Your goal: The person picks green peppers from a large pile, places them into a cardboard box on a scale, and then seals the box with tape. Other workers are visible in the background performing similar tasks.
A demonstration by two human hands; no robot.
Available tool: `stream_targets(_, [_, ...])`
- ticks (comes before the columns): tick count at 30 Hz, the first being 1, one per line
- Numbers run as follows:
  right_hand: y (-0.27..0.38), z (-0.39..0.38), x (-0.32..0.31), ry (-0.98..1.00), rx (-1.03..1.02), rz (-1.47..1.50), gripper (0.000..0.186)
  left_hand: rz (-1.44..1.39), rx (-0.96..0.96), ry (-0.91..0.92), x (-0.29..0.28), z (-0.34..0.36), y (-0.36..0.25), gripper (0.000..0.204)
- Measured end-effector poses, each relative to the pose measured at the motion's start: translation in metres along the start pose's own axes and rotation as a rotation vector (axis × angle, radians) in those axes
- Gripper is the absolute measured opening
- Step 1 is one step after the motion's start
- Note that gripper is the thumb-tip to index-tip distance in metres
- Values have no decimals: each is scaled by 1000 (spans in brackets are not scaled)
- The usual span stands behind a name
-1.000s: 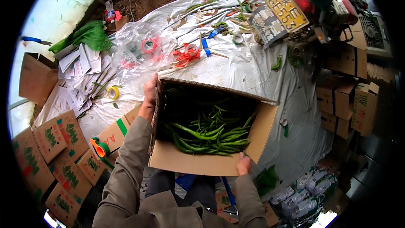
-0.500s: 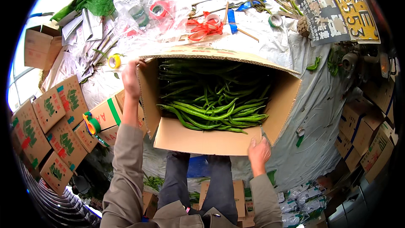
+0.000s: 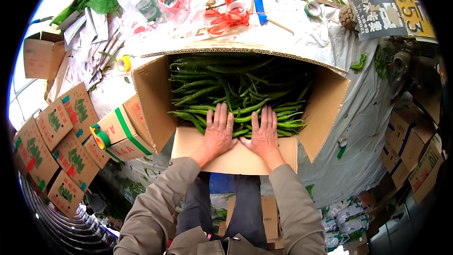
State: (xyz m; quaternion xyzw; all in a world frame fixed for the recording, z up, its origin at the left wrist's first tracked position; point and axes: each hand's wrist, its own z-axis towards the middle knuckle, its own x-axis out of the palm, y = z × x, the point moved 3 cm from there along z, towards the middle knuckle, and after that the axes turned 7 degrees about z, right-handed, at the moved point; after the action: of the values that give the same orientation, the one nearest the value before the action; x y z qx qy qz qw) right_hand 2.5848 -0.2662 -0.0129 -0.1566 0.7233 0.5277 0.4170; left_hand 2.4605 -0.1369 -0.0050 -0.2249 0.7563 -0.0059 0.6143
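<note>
A cardboard box (image 3: 325, 108) stands with its flaps spread, filled with long green chili peppers (image 3: 200, 82). My left hand (image 3: 219, 132) lies flat on the peppers at the near edge, fingers stretched out and pointing away from me. Beside it, my right hand (image 3: 262, 134) rests in the same way, its fingers a little apart and the two thumbs close together. Both palms are over the fold of the near flap (image 3: 236, 164), which hangs toward me. Neither hand grips anything. Shadow hides the peppers at the far side of the box.
A tape dispenser (image 3: 100, 137) sits on a closed carton (image 3: 123, 133) at the left, next to stacked printed cartons (image 3: 75, 156). Beyond the box lie red ribbon (image 3: 226, 21), tape rolls (image 3: 312, 9) and a yellow tape roll (image 3: 123, 63). More cartons (image 3: 406, 137) stand at right.
My left hand has let go of the left flap and my right hand the near flap. Both have moved inward onto the peppers. The side flaps now spread wider.
</note>
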Motion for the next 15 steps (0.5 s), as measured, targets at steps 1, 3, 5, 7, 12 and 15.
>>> stream_targets(1, [-2, 1, 5, 13, 0, -32, 133, -13, -2, -5, 4, 3, 6, 106])
stream_targets(3, [0, -1, 8, 69, 29, -30, 130, -21, -15, -4, 10, 1, 10, 111])
stream_targets(5, [12, -3, 6, 122, 96, -24, 122, -7, -31, 30, 14, -8, 10, 118])
stream_targets(7, [30, -15, -6, 214, 182, -44, 107, -1, -33, 71, 14, -10, 11, 124])
stream_targets(12, [83, -102, -40, 303, -77, 191, 89, 31, -28, 133, -1, -5, 9, 129])
stream_targets(15, [73, -127, -32, 129, -125, -160, 50, 10, 20, 227, -22, 0, 8, 125])
